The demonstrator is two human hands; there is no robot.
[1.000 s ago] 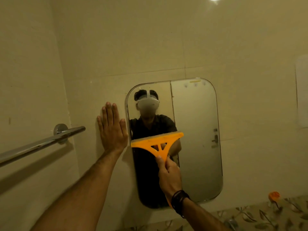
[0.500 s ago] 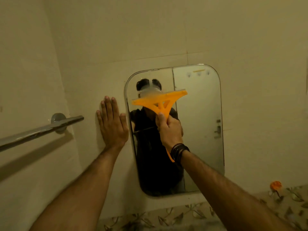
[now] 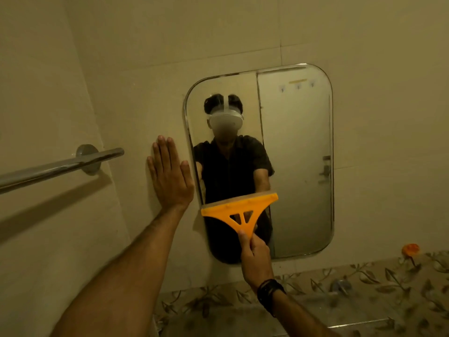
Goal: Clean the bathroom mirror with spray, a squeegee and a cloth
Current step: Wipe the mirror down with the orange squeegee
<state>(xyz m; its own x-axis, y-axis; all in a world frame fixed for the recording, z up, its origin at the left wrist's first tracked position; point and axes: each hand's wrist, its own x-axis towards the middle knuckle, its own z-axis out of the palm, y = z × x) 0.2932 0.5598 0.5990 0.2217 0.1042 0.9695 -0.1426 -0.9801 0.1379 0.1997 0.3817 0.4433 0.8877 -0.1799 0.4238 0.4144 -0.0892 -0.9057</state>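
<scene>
Two hands: right hand point(image 3: 255, 259) gripping one squeegee point(image 3: 239, 210), one mirror point(image 3: 296, 166).

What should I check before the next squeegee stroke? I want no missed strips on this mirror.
1. Grip: right hand holds the squeegee by its handle, thumb along it: ok.
2. Blade contact: the top edge lies against the mirror, slightly tilted, lower at the left: ok.
3. Coverage: the blade spans only the left part of the glass; the right part needs its own passes: not ok.
4. Bracing: left hand lies flat on the wall beside the mirror, off the glass: ok.
5. Wetness or streaks on the glass: cannot tell.
6. Cloth and spray within reach: neither shows in view: cannot tell.
</scene>
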